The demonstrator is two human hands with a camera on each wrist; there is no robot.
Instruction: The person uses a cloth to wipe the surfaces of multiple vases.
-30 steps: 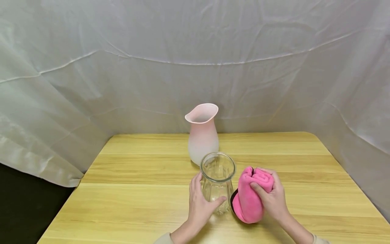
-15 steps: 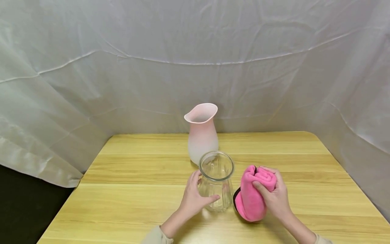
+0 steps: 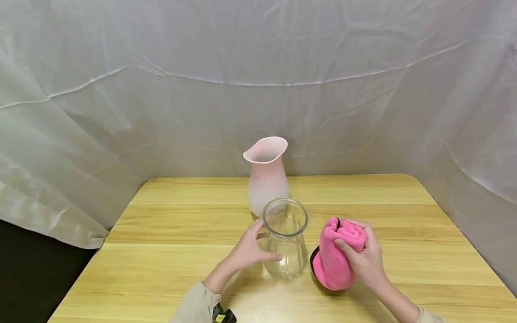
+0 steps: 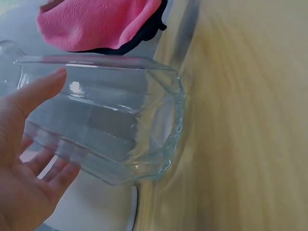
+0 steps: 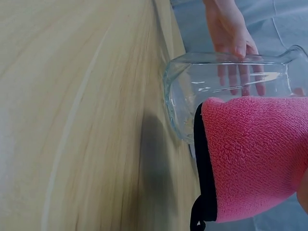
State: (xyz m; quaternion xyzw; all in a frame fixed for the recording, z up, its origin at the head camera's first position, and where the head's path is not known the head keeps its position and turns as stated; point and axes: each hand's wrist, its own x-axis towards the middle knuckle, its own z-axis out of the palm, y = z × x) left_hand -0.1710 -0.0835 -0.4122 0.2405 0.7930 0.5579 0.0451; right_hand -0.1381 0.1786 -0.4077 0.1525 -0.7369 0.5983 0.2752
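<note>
Jar [image 3: 287, 251] upright on counter [image 3: 181, 224], lower centre. Left grip [image 3: 246, 249] spread around it, probably for steadying; contact unclear. Right grip [image 3: 368, 262] pinches rolled cloth [image 3: 334, 262], lower right, likely keeping it bunched.

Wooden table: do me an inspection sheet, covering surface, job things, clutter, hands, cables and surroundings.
Surface: wooden table, light, with visible grain.
Job's things: glass vase, upright on the table; pink cloth, rolled, with black edging.
Clutter: pink-and-white vase, upright behind the glass vase, touched by neither hand.
Hands: left hand has thumb and fingers parted about the glass vase, contact unclear; right hand grips the pink cloth.
Cables: nothing seen.
Surroundings: grey drape behind the table and along both sides.
</note>
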